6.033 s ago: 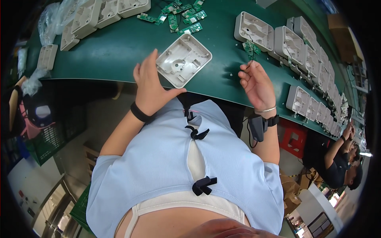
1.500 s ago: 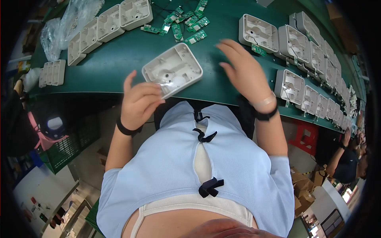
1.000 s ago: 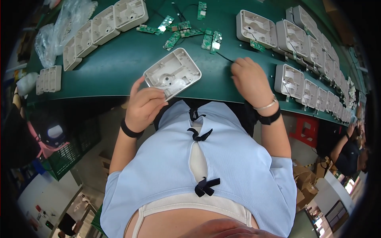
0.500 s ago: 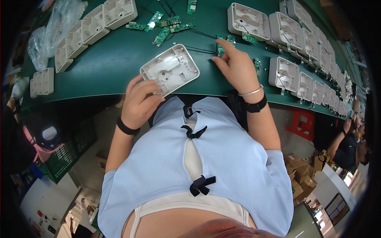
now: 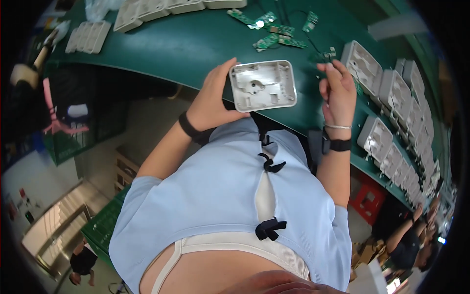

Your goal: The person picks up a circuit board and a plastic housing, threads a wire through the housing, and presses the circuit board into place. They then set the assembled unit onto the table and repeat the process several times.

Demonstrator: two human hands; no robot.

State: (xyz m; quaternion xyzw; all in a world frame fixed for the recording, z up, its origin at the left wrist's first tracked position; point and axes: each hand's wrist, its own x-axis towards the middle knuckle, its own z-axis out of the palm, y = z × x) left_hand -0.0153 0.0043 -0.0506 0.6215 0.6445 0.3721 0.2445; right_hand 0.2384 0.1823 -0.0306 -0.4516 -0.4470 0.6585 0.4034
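My left hand (image 5: 211,100) grips a white plastic housing (image 5: 264,87) by its left edge, thumb under the near side and fingers behind the far side. The housing is a shallow open box with rounded corners, its moulded inside facing up, tilted over the table's near edge. My right hand (image 5: 339,93) is to the right of it, fingers curled in and tips close together. Just beyond those fingertips lies a small green circuit board (image 5: 331,53) with dark wires. What the fingers pinch, if anything, I cannot make out.
Several green circuit boards (image 5: 280,36) with dark wires lie loosely piled on the green table (image 5: 161,54). More white housings stand in rows at the right (image 5: 362,66) and the far left (image 5: 161,9). A clear plastic bag (image 5: 100,7) sits at the far left. Other people work at the right.
The view has swung, so the table appears turned. My left hand has taken a fuller grip on the housing, now more level in view. My right hand's fingers have gone from spread to curled.
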